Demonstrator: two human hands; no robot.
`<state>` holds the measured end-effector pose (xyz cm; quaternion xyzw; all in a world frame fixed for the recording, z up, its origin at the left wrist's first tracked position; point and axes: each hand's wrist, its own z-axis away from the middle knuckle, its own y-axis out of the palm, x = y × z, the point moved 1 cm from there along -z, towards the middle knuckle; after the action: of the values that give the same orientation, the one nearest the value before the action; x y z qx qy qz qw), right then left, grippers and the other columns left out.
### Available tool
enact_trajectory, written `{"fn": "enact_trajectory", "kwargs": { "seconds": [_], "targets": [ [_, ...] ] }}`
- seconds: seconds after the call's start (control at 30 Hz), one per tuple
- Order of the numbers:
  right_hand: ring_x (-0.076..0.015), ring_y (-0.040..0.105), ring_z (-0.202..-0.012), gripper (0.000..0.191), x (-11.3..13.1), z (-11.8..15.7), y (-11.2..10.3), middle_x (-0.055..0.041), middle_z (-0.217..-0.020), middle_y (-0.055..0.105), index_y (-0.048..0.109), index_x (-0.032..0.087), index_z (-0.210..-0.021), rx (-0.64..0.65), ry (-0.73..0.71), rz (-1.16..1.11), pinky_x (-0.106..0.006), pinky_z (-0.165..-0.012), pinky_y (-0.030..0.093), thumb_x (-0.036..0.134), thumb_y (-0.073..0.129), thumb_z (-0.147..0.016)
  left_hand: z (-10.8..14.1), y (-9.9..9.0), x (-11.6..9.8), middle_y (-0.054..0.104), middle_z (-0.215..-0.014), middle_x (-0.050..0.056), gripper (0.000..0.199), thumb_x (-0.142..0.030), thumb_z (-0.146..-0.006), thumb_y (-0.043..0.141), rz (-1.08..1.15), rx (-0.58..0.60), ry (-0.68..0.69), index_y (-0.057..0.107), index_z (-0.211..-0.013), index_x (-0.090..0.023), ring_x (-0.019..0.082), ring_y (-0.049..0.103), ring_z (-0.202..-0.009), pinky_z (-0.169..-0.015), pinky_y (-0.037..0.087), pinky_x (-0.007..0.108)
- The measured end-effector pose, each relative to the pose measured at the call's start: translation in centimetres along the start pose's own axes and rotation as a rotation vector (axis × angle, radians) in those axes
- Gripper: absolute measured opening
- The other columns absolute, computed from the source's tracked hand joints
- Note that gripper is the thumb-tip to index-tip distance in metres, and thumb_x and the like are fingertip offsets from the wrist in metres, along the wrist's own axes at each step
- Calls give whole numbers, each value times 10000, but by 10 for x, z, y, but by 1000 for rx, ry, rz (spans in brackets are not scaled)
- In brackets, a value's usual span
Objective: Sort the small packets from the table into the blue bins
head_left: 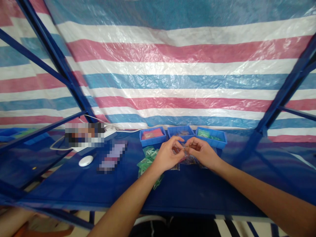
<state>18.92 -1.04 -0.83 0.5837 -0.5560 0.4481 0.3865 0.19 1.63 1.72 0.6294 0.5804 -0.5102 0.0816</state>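
My left hand [168, 154] and my right hand [202, 154] meet over the blue table, fingertips pinched together. Between them is a small clear plastic bag [183, 158], mostly hidden by the fingers; its contents are too small to tell. Beneath the hands lie several clear packets [191, 160] with small dark items. A loose heap of green packets [146, 164] spreads left of my left hand, partly behind the wrist. Just beyond the hands stand three blue bins: the left bin [153, 142] holds reddish pieces, the middle bin [181, 128] clear packets, the right bin [217, 144] green packets.
A white rounded object [86, 161] and a blurred-out flat item [113, 157] lie on the table [81, 187] to the left. Behind them is a white power strip [108, 132] with cables. Blue frame posts [278, 98] flank a striped plastic sheet [182, 75]. Another person's arm shows at lower left.
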Motion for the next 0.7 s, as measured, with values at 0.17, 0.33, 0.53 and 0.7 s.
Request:
{"fn": "enact_trajectory", "kwargs": {
  "seconds": [0.17,0.33,0.53,0.7],
  "targets": [
    [-169,640,-733,262,-1,1,2,-4,-816,693,636,228,-978,25,-9,-18,-306,-682,511,405,769,-838,1,0,1,706,-841,-8,320,-214,-870,638,1,-19,3,580,-1184,-200,128,659,-708,-696,521,236],
    [-180,678,-798,336,-1,0,1,-23,-889,729,627,230,-1026,7,-20,-38,-312,-730,536,424,800,-813,0,-2,0,715,-880,0,318,-229,-897,622,-19,-69,-5,584,-1212,-206,132,662,-750,-704,514,231],
    [-181,674,-828,295,1,0,1,-17,-889,721,641,232,-970,-6,-23,-49,-313,-772,527,386,819,-793,0,-4,-4,741,-987,20,297,-227,-897,621,-91,-90,19,631,-1194,-218,148,674,-813,-754,523,249],
    [-197,651,-810,212,-2,0,-4,-32,-897,703,698,233,-919,-12,-58,53,-337,-763,531,398,787,-819,-1,-5,-1,724,-963,37,168,-126,-831,619,-133,-66,72,678,-972,-197,180,668,-884,-821,520,283]
  ]
}}
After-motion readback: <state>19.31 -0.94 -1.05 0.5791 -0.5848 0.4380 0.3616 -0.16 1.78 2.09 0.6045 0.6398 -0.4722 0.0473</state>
